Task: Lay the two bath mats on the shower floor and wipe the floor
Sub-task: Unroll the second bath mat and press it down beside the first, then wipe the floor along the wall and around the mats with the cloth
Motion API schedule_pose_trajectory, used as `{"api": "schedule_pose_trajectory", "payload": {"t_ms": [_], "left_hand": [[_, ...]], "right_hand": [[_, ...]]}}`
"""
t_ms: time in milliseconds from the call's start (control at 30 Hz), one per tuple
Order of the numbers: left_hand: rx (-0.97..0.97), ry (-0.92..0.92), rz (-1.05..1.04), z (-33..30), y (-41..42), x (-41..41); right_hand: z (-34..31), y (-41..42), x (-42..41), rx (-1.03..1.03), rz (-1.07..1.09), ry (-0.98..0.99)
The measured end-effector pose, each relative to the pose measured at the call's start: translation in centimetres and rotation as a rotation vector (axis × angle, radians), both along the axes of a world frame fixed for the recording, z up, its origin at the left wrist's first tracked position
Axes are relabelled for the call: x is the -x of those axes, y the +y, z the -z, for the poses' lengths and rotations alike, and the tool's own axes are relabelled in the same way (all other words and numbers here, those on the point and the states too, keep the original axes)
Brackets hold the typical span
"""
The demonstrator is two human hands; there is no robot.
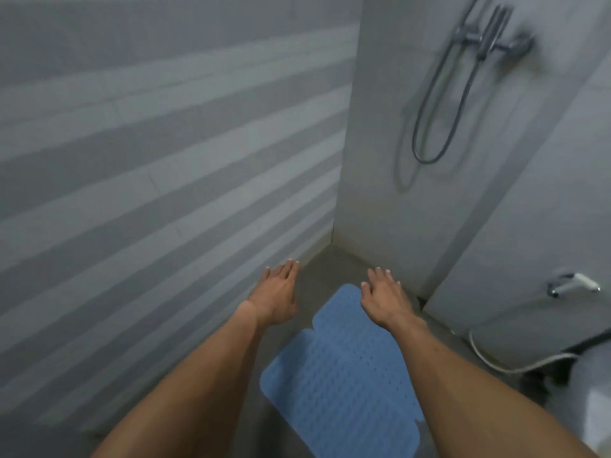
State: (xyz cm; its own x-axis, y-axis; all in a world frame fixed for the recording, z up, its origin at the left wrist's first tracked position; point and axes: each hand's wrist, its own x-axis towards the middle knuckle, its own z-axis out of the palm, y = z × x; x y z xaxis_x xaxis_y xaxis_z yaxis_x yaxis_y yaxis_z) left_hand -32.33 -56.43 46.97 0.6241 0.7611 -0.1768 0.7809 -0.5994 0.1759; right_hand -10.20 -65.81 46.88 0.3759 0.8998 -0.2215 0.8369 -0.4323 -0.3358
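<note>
While two blue bath mats lay overlapping on the shower floor, left hand and right hand hovered, fingers straight, holding nothing.

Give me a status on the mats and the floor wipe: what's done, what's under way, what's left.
Done, it seems: two blue mats, the far mat and the near mat, lie flat and overlapping on the shower floor. In hand: nothing; the left hand and right hand reach out open and empty. Left: wiping the floor; no cloth shows.
</note>
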Motion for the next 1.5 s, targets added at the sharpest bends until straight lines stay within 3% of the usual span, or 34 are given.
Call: {"api": "schedule_pose_trajectory", "payload": {"t_ms": [400,700,900,1200,1367,1500], "left_hand": [[-0.297,-0.094,-0.323,-14.7,4.9,15.8],[-0.455,-0.092,-0.695,-20.4,0.1,27.5],[-0.519,-0.117,-0.887,-22.0,-5.6,32.5],[-0.777,-0.115,-1.289,-23.8,-16.1,39.8],[-0.717,-0.064,-1.618,-23.9,-19.1,42.2],[-0.648,-0.034,-1.675,-23.2,-19.6,43.6]], "right_hand": [[-12.3,11.6,12.8,-0.285,-0.235,-0.010],[-19.5,15.1,25.4,-0.398,-0.623,0.050],[-22.5,13.4,32.6,-0.442,-0.849,0.058],[-24.3,6.8,46.5,-0.425,-1.237,0.082],[-23.5,3.9,53.7,-0.355,-1.409,0.104],[-22.5,2.6,58.5,-0.270,-1.433,0.182]]}}
